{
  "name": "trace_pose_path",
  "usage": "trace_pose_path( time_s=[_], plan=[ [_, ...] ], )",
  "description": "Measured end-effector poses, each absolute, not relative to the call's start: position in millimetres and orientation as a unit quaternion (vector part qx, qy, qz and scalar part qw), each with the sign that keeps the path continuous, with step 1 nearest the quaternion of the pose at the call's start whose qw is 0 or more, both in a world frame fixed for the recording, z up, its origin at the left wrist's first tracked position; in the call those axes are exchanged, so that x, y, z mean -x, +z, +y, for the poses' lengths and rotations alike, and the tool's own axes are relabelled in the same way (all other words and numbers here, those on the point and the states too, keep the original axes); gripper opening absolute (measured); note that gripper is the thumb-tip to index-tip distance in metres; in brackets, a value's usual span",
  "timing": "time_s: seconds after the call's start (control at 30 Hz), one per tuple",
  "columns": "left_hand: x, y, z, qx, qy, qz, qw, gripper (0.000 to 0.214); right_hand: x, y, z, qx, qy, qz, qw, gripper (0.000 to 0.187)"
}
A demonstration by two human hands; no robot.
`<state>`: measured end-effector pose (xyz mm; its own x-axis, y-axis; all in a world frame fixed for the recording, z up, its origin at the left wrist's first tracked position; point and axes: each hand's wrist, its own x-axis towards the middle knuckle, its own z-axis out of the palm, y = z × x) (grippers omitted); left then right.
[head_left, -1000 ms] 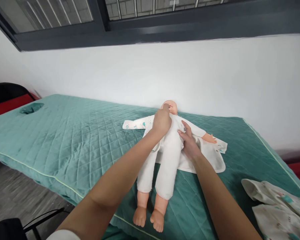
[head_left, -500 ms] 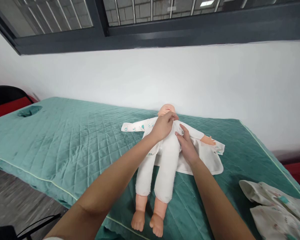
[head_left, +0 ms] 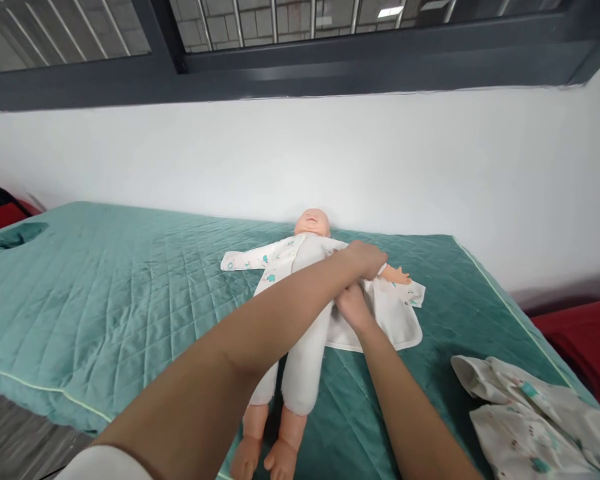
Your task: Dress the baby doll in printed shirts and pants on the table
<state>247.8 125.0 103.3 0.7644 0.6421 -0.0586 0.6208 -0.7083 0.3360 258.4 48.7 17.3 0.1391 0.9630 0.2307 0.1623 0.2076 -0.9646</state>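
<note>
Right hand (head_left: 353,305) and left hand (head_left: 368,259) close together at the outstretched arm of a doll (head_left: 307,367) lying on its back.
Nearest, right: crumpled printed garment (head_left: 535,420) on the green quilted bed (head_left: 150,300). Doll's feet towards the viewer. Right hand: fingers curled in beside the doll's torso, tips hidden; cannot tell what it grips. Left hand just beyond, bent over the doll's white-sleeved arm; its grip cannot be told either. Printed shirt (head_left: 277,270): one side on the doll, the other spread beneath that arm. Doll's head near the white wall (head_left: 380,160); barred window (head_left: 270,70) above.
</note>
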Motion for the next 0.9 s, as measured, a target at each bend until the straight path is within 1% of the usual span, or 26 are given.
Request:
trace_pose_path(
  time_s=[0.13,0.2,0.27,0.37,0.47,0.53,0.6,0.67,0.8,0.9],
  plan=[
    [-250.3,102.8,142.2,-0.93,0.018,0.336,0.147,0.02,-263.9,22.3,47.2,0.532,0.32,-0.601,0.504,0.041],
    [-246.4,104.4,150.5,-0.934,0.01,0.33,0.134,0.025,-271.5,29.9,45.4,0.529,0.319,-0.627,0.475,0.041],
    [-242.2,105.9,156.5,-0.938,-0.004,0.325,0.12,0.03,-285.9,41.3,40.6,0.513,0.339,-0.656,0.437,0.041],
    [-237.2,107.6,159.6,-0.943,-0.039,0.318,0.085,0.032,-320.7,59.1,29.4,0.496,0.381,-0.677,0.388,0.041],
    [-233.4,108.2,158.3,-0.947,-0.046,0.311,0.063,0.031,-359.1,64.4,23.1,0.556,0.363,-0.664,0.343,0.03],
    [-231.2,108.1,156.7,-0.949,-0.034,0.307,0.06,0.031,-376.6,56.5,26.9,0.639,0.301,-0.631,0.32,0.027],
    [-229.2,107.9,155.2,-0.95,-0.025,0.306,0.059,0.031,-384.3,42.3,36.3,0.728,0.213,-0.554,0.343,0.024],
    [-227.2,107.6,154.0,-0.951,-0.02,0.305,0.056,0.03,-383.7,27.6,47.4,0.773,0.161,-0.497,0.361,0.02],
    [-223.7,107.6,152.1,-0.951,-0.019,0.305,0.05,0.03,-373.5,13.4,60.7,0.773,0.172,-0.487,0.369,0.017],
    [-221.6,107.2,150.9,-0.95,-0.019,0.307,0.05,0.031,-371.5,15.9,60.8,0.751,0.207,-0.484,0.398,0.023]
  ],
)
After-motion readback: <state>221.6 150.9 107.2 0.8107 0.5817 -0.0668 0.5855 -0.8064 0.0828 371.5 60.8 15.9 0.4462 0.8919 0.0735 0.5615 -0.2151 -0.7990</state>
